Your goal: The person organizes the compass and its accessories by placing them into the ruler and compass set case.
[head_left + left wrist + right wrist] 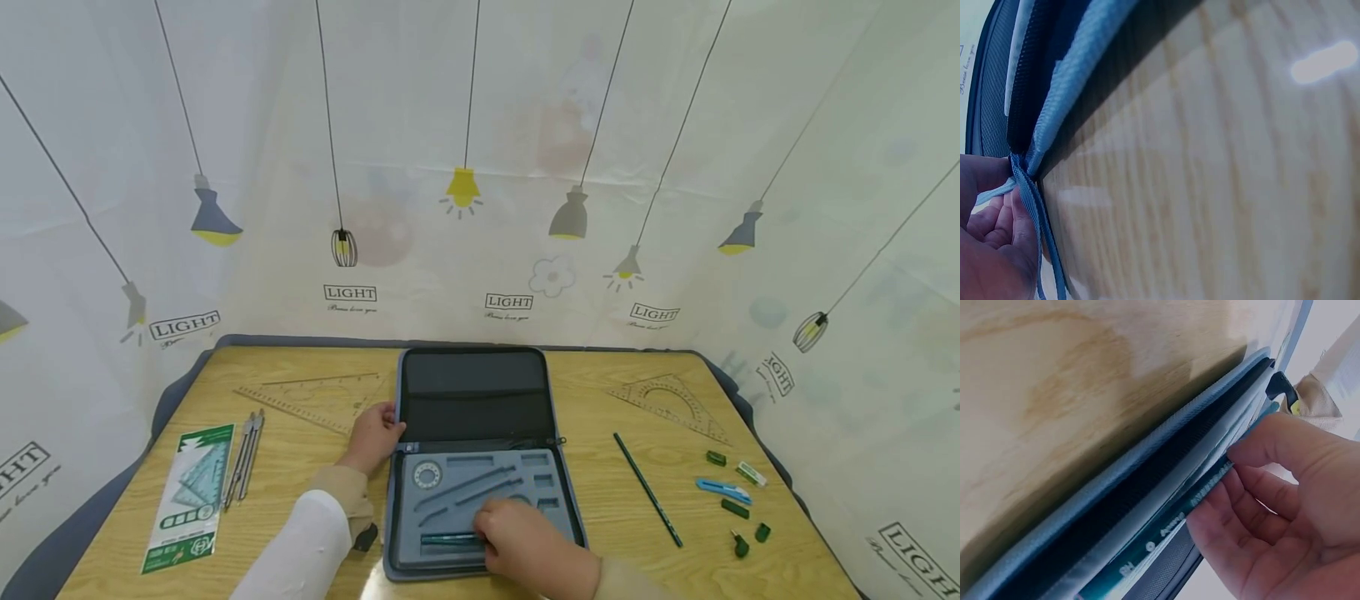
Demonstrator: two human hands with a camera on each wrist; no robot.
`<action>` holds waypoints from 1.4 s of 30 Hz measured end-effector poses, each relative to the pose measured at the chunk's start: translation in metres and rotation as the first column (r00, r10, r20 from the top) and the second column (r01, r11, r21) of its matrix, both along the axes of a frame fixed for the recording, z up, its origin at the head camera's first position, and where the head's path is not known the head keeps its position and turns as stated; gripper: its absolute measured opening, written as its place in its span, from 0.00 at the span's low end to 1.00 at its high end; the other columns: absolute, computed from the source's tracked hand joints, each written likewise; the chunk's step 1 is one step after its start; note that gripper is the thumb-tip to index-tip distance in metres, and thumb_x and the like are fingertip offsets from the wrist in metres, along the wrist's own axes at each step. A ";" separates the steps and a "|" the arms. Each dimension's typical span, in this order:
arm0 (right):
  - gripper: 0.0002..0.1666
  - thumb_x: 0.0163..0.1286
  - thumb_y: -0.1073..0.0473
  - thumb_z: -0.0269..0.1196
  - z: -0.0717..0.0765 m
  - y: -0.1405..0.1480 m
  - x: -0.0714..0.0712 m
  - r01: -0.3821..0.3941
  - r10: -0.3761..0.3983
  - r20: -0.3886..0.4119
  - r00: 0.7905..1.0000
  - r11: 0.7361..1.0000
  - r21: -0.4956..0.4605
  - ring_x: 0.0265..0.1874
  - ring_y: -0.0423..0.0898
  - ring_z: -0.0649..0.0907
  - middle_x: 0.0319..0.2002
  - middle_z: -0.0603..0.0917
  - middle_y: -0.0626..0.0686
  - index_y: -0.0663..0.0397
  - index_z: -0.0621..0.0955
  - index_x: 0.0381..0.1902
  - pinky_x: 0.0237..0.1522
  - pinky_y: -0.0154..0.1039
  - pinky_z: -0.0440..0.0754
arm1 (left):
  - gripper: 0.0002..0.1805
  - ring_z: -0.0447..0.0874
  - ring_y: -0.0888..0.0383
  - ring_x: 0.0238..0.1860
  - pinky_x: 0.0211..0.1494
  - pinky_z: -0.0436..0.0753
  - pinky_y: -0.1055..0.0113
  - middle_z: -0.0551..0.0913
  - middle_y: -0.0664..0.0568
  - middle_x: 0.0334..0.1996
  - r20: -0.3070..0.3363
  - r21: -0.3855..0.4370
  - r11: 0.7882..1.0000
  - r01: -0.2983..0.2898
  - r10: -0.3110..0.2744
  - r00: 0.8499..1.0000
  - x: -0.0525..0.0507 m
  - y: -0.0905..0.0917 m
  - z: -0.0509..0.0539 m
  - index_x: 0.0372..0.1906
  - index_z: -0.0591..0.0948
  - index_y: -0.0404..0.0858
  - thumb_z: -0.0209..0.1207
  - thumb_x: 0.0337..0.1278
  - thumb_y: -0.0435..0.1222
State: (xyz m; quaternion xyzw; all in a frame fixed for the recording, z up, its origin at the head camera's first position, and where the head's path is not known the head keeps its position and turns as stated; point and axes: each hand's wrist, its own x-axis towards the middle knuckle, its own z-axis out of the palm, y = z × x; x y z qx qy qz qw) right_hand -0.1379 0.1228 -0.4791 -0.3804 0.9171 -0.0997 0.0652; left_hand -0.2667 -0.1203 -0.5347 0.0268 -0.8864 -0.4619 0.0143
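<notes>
Your green pencil (pixel 1149 547) could roll or tip out if you let go with one end proud of the slot.
Your right hand (pixel 536 542) pinches it between thumb and fingers at the front slot of the grey insert (pixel 411 525); you cannot tell whether it is fully seated. Your left hand's (pixel 372 437) fingers pinch the case's (pixel 388 533) edge near the hinge, where a tug could shift everything. The pencil looks slim, straight and dark, with pale lettering.

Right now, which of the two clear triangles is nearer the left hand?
The left triangle, beside the left hand; the right triangle lies across the open case.
</notes>
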 end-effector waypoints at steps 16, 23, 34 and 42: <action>0.08 0.55 0.65 0.67 -0.008 -0.004 -0.006 -0.001 0.002 -0.033 0.999 0.999 0.032 0.23 0.34 0.76 0.24 0.77 0.41 0.45 0.81 0.26 0.23 0.26 0.72 | 0.20 0.79 0.51 0.38 0.44 0.79 0.58 0.80 0.40 0.37 -0.001 -0.009 1.000 -0.001 0.001 1.000 0.000 0.000 0.000 0.54 0.75 0.24 0.59 0.56 0.28; 0.12 0.56 0.64 0.68 -0.012 -0.002 -0.010 0.021 -0.022 0.024 0.999 0.999 0.033 0.19 0.31 0.70 0.20 0.72 0.39 0.43 0.77 0.21 0.21 0.26 0.67 | 0.20 0.78 0.51 0.37 0.44 0.79 0.58 0.80 0.40 0.37 -0.009 -0.006 1.000 -0.004 0.004 1.000 0.000 0.000 0.001 0.53 0.75 0.24 0.59 0.56 0.28; 0.10 0.57 0.60 0.69 -0.012 0.001 -0.008 0.030 -0.031 0.021 0.999 0.999 0.037 0.19 0.32 0.73 0.19 0.74 0.39 0.42 0.79 0.22 0.22 0.26 0.71 | 0.20 0.79 0.51 0.37 0.43 0.79 0.58 0.80 0.40 0.36 -0.019 -0.004 1.000 -0.004 0.004 1.000 0.001 0.000 0.001 0.52 0.75 0.24 0.59 0.55 0.28; 0.24 0.58 0.62 0.67 -0.011 0.002 -0.009 0.075 -0.072 0.098 0.993 0.997 -0.029 0.14 0.34 0.60 0.12 0.63 0.40 0.44 0.65 0.13 0.20 0.28 0.58 | 0.20 0.79 0.50 0.37 0.43 0.79 0.58 0.80 0.39 0.36 -0.018 0.004 1.000 -0.007 0.007 1.000 0.000 0.000 -0.001 0.53 0.75 0.24 0.59 0.55 0.28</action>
